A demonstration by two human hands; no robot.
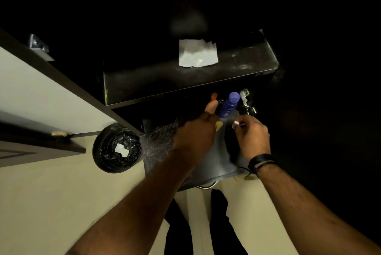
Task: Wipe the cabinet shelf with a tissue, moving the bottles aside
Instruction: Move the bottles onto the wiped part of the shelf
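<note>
A white tissue (198, 53) lies flat on the dark upper cabinet shelf (154, 85). Below its front edge stand a purple bottle (229, 104), a peach bottle with an orange cap (212, 105) and a spray bottle with a grey trigger (246, 100). My left hand (198, 133) is closed around the lower part of the peach bottle. My right hand (252, 133), with a black band on its wrist, curls around the dark body of the spray bottle. Both bottles' lower parts are hidden in the dark.
A round black bin (117, 147) with a black liner and a scrap of paper stands on the pale floor at the left. A dark cabinet door (51, 73) runs diagonally along the left. A patterned mat (158, 143) lies on the lower level.
</note>
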